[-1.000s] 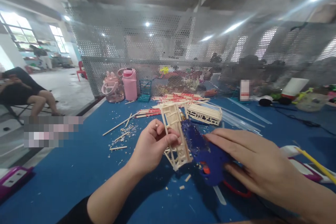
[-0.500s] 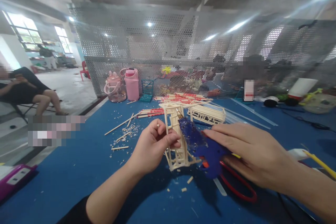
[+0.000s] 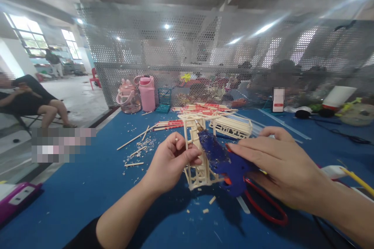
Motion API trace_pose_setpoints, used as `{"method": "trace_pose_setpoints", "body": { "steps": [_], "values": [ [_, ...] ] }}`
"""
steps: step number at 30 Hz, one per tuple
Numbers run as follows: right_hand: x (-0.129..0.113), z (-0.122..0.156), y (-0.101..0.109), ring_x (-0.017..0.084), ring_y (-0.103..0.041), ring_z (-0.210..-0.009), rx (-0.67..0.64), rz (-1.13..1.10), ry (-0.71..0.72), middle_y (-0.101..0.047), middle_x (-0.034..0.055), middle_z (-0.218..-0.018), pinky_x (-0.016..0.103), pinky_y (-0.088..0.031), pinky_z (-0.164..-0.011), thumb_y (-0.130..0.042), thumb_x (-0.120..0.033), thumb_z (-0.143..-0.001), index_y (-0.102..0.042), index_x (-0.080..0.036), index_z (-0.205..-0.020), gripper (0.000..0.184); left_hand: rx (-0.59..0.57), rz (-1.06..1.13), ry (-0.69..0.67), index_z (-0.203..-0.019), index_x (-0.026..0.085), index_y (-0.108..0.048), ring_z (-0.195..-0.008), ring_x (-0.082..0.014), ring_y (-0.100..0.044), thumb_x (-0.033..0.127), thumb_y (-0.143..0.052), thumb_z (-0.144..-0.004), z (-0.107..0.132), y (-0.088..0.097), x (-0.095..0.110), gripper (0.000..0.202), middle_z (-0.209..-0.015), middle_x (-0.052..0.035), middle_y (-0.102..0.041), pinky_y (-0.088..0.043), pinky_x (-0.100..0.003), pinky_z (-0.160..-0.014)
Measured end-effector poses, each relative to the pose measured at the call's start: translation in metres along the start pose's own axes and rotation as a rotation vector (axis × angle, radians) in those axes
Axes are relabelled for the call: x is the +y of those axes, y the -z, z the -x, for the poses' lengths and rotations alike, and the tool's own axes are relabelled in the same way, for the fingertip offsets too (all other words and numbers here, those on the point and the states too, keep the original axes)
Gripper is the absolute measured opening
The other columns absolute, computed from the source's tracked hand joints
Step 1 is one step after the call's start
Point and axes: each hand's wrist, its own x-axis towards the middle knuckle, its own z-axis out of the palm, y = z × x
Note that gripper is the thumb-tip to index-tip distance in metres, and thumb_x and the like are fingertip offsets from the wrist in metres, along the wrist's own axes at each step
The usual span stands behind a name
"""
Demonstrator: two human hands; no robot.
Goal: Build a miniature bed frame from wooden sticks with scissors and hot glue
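— Gluing, by the look. Left hand fingers clamped on the stick frame, upright at mid-desk; right hand fingers closed over the glue gun, nozzle against an upper rail.

— Calls for a steady frame and a light squeeze. Room?

— Tight behind, second frame near. Loose sticks to the left, red loop just beside the gun. Open in front.

Pale matt wooden stick frame; glossy blue plastic glue gun; matt blue cloth-like table; smooth pink plastic bottle; perforated metal screen.
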Motion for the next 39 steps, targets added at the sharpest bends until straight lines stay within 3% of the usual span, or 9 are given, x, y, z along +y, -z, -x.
{"method": "trace_pose_setpoints", "body": {
  "steps": [13,17,19,22,25,30,39],
  "values": [
    [-0.001,0.005,-0.001,0.019,-0.062,-0.087,-0.001,-0.036,-0.064,-0.068,0.0104,-0.098,0.04,-0.038,-0.083,-0.045,-0.013,-0.089,-0.053,-0.016,-0.115,0.027,0.008,-0.024,-0.008,-0.065,0.019,-0.029,-0.057,-0.0065,-0.062,0.027,-0.075,-0.068,-0.001,0.0,0.0,0.047,-0.062,0.0062,-0.058,-0.052,-0.019,-0.057],
    [0.001,0.012,0.003,0.02,-0.062,-0.094,0.007,-0.184,-0.115,-0.067,0.0107,-0.105,0.041,-0.041,-0.087,-0.045,-0.021,-0.089,-0.051,-0.018,-0.122,0.033,0.014,-0.034,-0.013,-0.065,0.02,-0.029,-0.057,-0.0062,-0.061,0.026,-0.074,-0.069,-0.001,0.0,0.0,0.046,-0.062,0.0065,-0.057,-0.052,-0.02,-0.058],
    [-0.001,0.013,0.007,0.02,-0.064,-0.092,0.036,-0.381,-0.267,-0.069,0.0076,-0.102,0.036,-0.048,-0.08,-0.05,-0.027,-0.087,-0.056,-0.024,-0.118,0.032,0.015,-0.041,-0.01,-0.065,0.02,-0.029,-0.057,-0.0061,-0.061,0.025,-0.073,-0.069,-0.001,0.001,0.0,0.045,-0.063,0.0063,-0.058,-0.052,-0.019,-0.058],
    [-0.006,0.01,0.011,0.019,-0.066,-0.073,0.091,-0.794,-0.654,-0.072,0.0052,-0.087,0.03,-0.052,-0.062,-0.057,-0.041,-0.083,-0.067,-0.028,-0.097,0.021,0.011,-0.054,-0.013,-0.066,0.019,-0.029,-0.057,-0.0059,-0.062,0.024,-0.072,-0.07,-0.001,0.001,-0.001,0.044,-0.063,0.0061,-0.058,-0.052,-0.019,-0.058],
    [-0.011,0.007,0.009,0.014,-0.055,-0.052,0.11,-1.162,-0.887,-0.07,0.0062,-0.079,0.03,-0.05,-0.055,-0.055,-0.055,-0.081,-0.069,-0.025,-0.084,0.033,0.005,-0.057,-0.021,-0.066,0.019,-0.029,-0.057,-0.0057,-0.062,0.023,-0.072,-0.07,-0.002,0.001,-0.001,0.044,-0.063,0.0058,-0.059,-0.051,-0.019,-0.058],
    [-0.014,0.004,0.0,0.013,-0.048,-0.051,0.05,-1.306,-0.958,-0.066,0.0077,-0.085,0.033,-0.047,-0.058,-0.052,-0.059,-0.08,-0.065,-0.022,-0.086,0.04,0.006,-0.047,-0.019,-0.066,0.019,-0.029,-0.057,-0.0063,-0.062,0.023,-0.073,-0.069,-0.002,0.002,-0.001,0.044,-0.063,0.0058,-0.059,-0.051,-0.018,-0.057],
    [-0.014,-0.001,-0.007,0.012,-0.046,-0.048,0.075,-1.24,-1.002,-0.062,0.005,-0.071,0.032,-0.045,-0.057,-0.051,-0.065,-0.078,-0.061,-0.02,-0.073,0.046,0.001,-0.044,-0.024,-0.066,0.02,-0.029,-0.057,-0.0062,-0.061,0.024,-0.073,-0.07,-0.001,0.003,-0.001,0.044,-0.063,0.0052,-0.059,-0.051,-0.019,-0.057]
  ]
}}
